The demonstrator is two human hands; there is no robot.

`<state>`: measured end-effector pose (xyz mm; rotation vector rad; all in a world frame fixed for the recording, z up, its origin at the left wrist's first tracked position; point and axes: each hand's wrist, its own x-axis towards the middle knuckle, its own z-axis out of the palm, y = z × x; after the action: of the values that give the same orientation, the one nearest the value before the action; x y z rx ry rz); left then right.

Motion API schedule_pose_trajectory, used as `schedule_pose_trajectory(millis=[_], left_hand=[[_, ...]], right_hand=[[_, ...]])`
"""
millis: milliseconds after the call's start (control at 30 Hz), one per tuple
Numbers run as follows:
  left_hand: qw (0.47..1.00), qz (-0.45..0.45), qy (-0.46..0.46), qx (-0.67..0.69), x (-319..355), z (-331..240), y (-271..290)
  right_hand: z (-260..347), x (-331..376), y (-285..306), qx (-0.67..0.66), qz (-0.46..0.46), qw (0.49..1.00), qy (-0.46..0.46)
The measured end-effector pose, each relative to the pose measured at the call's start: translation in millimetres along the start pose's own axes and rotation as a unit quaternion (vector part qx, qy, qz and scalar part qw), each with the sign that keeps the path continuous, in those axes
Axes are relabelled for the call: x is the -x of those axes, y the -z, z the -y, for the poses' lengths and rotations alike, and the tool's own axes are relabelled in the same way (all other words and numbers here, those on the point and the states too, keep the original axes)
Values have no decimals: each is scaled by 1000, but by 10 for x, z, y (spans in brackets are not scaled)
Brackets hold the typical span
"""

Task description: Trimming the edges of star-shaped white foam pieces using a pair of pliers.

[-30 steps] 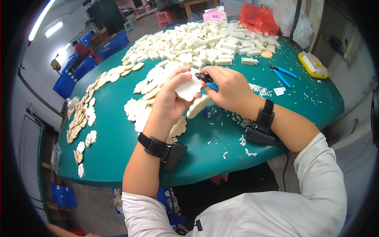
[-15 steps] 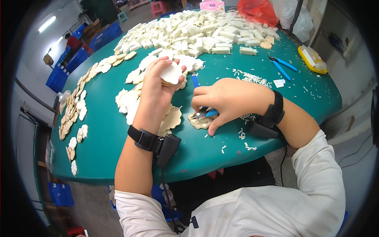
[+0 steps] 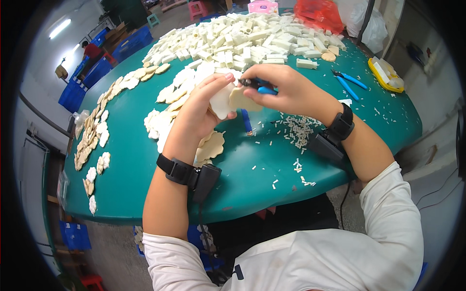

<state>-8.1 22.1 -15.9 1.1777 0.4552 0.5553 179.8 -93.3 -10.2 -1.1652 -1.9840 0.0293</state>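
Left hand [image 3: 200, 106] clamps a white scalloped piece [image 3: 221, 102] while right hand [image 3: 286, 88] closes around blue-handled cutters [image 3: 253, 83].

The right grip [image 3: 285, 86] partly hides its blue-handled cutters [image 3: 267, 90], and the top edge crops the red bag [image 3: 318, 15]

The pliers [image 3: 268, 90] are blue-handled, the table [image 3: 131, 179] green.

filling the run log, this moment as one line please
left hand: white piece | right hand: blue-handled pliers | between hands: cream piece | green table: second pliers, scraps
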Motion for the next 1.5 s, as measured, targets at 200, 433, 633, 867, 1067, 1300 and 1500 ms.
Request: schedule_pose_trajectory(millis=[200,433,633,867,1067,1300,1500], left_hand=[[980,155,106,61,26,30,-1],[965,238,95,50,69,76,-77],[965,237,63,89,57,93,-107],[974,216,5,64,89,65,-108],[974,211,-15,76,82,108,-78],[967,224,-71,96,76,58,-37],[976,191,-79,62,40,46,17]], right_hand=[[-129,5,-7,-126,-39,987,-94],[-49,11,-15,-108,-10,991,-83],[56,23,-33,-133,-95,979,-121],[6,25,-43,-145,-91,972,-163],[46,20,-72,-137,-131,970,-150],[145,7,55,96,-88,989,-73],[59,33,27,222,-114,966,71]])
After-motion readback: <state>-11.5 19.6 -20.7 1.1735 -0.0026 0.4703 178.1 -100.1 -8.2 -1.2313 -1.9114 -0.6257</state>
